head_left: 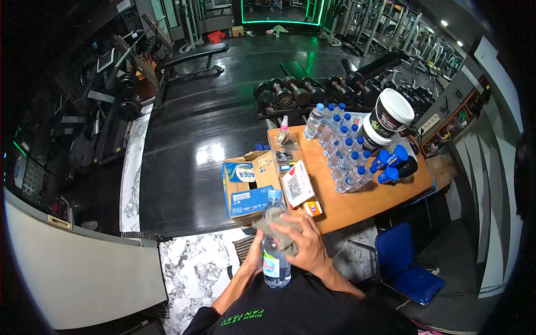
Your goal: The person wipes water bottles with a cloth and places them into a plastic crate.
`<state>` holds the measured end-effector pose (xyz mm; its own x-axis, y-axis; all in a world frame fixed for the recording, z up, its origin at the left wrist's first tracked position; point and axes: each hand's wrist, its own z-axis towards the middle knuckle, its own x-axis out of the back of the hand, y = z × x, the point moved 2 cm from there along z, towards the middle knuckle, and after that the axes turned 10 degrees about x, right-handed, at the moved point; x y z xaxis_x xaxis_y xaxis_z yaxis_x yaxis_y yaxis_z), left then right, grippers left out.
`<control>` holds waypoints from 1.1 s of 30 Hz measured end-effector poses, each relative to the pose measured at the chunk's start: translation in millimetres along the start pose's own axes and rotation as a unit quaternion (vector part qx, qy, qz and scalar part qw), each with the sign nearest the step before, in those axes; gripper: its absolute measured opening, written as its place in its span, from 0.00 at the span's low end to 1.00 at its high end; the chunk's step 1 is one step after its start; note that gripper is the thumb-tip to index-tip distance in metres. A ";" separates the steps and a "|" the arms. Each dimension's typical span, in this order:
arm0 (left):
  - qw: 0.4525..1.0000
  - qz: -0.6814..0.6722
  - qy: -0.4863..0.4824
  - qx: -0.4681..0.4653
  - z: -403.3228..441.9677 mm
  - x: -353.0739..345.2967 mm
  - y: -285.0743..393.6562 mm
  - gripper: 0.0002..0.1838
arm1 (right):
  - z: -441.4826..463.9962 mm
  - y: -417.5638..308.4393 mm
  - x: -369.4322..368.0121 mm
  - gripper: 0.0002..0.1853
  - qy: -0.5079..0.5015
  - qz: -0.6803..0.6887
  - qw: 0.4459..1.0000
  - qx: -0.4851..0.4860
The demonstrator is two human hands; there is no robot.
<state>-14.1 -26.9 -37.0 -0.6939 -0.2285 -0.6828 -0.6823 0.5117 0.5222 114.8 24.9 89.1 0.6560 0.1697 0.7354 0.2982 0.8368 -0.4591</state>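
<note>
Low in the centre of the frame, both hands are at work on one clear plastic bottle (pixel 272 265), which stands nearly upright in front of the person's black shirt (pixel 279 312), its blue cap uppermost. The left hand (pixel 255 254) is curled round the bottle's left side, grasping it; most of its fingers are hidden behind the bottle. The right hand (pixel 308 241) grips a grey cloth (pixel 285 240), its fingers partly bent and slightly apart, pressing the cloth over the bottle's upper part, above the label. How tightly either hand squeezes I cannot tell. Just beyond the bottle, left of centre, is an open cardboard box (pixel 249 203); a white box with a printed code (pixel 297 183) lies just right of it. Right of centre, a close group of blue-capped bottles (pixel 347 153) stands on the wooden table (pixel 357 209).
</note>
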 end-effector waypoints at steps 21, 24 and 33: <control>0.995 0.067 0.000 -0.077 -12.9 1.1 19.5 0.38 | -15.1 7.6 1.1 0.20 -0.024 0.204 0.978 0.044; 0.961 0.176 -0.030 -0.211 -10.6 -22.0 25.2 0.32 | -11.4 22.6 15.6 0.20 0.182 0.199 0.962 0.033; 0.996 -0.011 -0.063 -0.067 -7.7 -39.2 20.1 0.45 | -15.9 -15.1 16.1 0.23 -0.035 0.036 0.999 0.000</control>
<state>-2.5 -14.0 4.2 -0.6500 -0.1290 -0.7489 -0.7273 0.3915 0.5637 131.9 6.8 100.0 0.6255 0.2648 0.7339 0.2521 0.8216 -0.5113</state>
